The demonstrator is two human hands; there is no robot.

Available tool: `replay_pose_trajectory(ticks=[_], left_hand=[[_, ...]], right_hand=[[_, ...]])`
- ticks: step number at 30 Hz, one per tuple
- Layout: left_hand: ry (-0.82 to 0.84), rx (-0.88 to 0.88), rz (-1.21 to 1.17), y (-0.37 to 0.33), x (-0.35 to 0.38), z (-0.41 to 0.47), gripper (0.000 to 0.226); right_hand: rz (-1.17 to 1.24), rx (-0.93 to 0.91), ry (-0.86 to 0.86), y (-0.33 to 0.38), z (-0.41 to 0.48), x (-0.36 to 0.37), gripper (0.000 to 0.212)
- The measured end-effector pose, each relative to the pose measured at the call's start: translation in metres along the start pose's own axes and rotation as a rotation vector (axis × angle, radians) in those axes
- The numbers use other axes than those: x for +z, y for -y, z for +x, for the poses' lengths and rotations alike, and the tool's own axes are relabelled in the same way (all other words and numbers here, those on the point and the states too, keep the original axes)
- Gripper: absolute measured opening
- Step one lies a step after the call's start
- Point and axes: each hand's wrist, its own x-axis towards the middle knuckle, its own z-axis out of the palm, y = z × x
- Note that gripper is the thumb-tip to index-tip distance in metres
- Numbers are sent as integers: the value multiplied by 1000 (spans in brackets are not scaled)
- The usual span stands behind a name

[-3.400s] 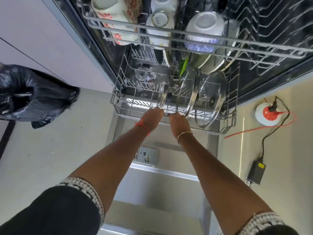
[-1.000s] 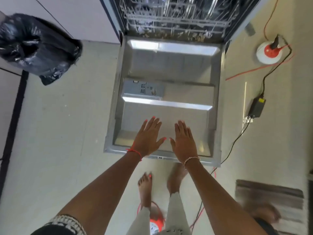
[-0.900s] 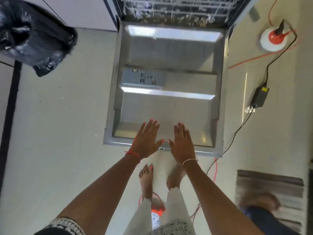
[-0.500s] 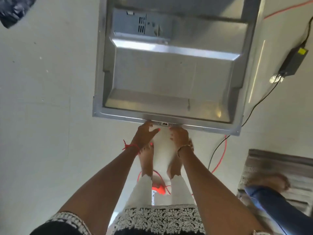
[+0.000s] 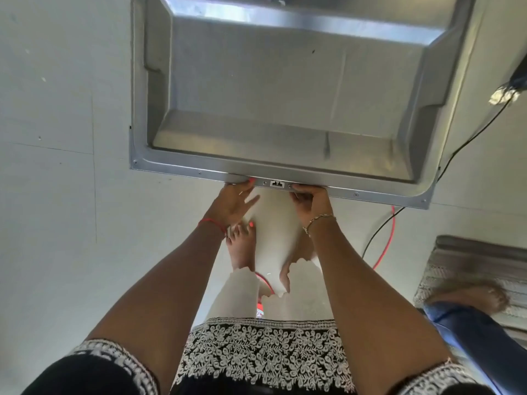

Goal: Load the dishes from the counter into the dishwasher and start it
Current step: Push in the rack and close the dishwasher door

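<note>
We take this for a home kitchen. A dishwasher door (image 5: 285,81) lies open across the upper half of the frame, its steel inner lining facing up. Under it runs a pale tiled floor (image 5: 57,166) with thin joints. At the right edge we see a woven rug (image 5: 470,258), and red and black cables (image 5: 394,220) trail loose over the tiles beside it. The wearer's feet (image 5: 242,249) are bare, and so is a second person's foot (image 5: 470,297) on the rug.

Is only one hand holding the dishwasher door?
No, the left hand and the right hand both grip the front edge of the open dishwasher door.
</note>
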Motion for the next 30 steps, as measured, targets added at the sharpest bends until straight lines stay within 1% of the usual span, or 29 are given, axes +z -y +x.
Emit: replay_pose_trajectory(ticks=[2,4,9,11,13,14,15,16,17,18,20,22,24,26,28,30], left_hand=[[-7,44,-47,0,5,-1,23],[-13,64,-34,-1,6,-6,23],[-33,96,-9,-7,14,-44,16],[-55,103,12,-11,20,-65,11],[-73,120,33,-18,29,-95,7],[-80,128,42,-22,33,-111,5],[-84,132,58,-27,37,-126,2],[-85,135,83,-32,41,-139,4],[-74,135,101,-41,48,-159,7],[-65,132,111,-48,54,-177,11],[-53,157,128,-63,65,-214,16],[-38,188,127,-79,79,-250,11],[-32,228,146,-96,95,-286,12],[-43,264,168,-113,113,-316,7],[-43,313,186,-134,131,-343,2],[-40,372,254,-155,148,-366,5]], right_hand=[[-3,9,16,2,-4,1,30],[-22,7,32,4,-11,2,30],[-160,17,84,13,-47,0,22],[-201,10,97,19,-70,0,24],[-229,-8,113,27,-99,3,31],[-247,-12,121,31,-118,7,27],[-268,-15,124,36,-135,10,18],[-279,-19,121,40,-149,14,10],[-289,-31,126,48,-168,19,7],[-303,-31,127,55,-185,24,8],[-356,-39,121,69,-222,38,18],[-405,-52,114,85,-258,53,23],[-421,-83,96,100,-294,69,21],[-429,-120,89,116,-324,87,24],[-431,-136,118,137,-356,107,20],[-435,-154,148,160,-381,126,18]])
